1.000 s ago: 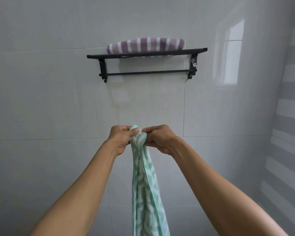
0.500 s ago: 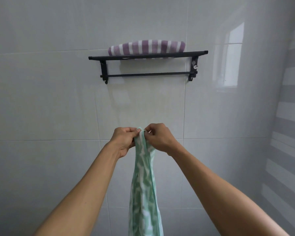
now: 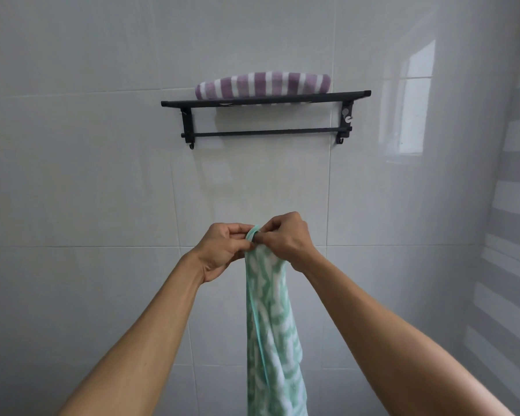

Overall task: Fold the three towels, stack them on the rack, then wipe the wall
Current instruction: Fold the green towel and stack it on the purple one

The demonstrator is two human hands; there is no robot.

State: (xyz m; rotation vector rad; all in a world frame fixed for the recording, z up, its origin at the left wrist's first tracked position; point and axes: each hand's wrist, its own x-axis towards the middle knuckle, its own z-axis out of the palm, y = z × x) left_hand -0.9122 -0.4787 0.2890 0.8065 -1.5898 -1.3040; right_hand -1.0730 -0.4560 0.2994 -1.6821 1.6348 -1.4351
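A green and white patterned towel [image 3: 270, 325] hangs straight down in front of me, gathered narrow at its top. My left hand [image 3: 224, 249] and my right hand [image 3: 288, 237] pinch that top edge side by side, fingers curled on the cloth. High on the wall a black rack [image 3: 264, 99] carries a folded purple and white striped towel [image 3: 263, 85] on its shelf. The rack's lower bar [image 3: 264, 133] is bare. A third towel is not in sight.
Glossy pale grey wall tiles [image 3: 102, 190] fill the view, with a window reflection [image 3: 415, 97] at the upper right. A side wall with grey and white stripes [image 3: 517, 265] stands at the right edge.
Both hands have stayed together at the towel's top, shifting their pinch along the edge. The hanging towel has loosened slightly and spread a little wider below the hands.
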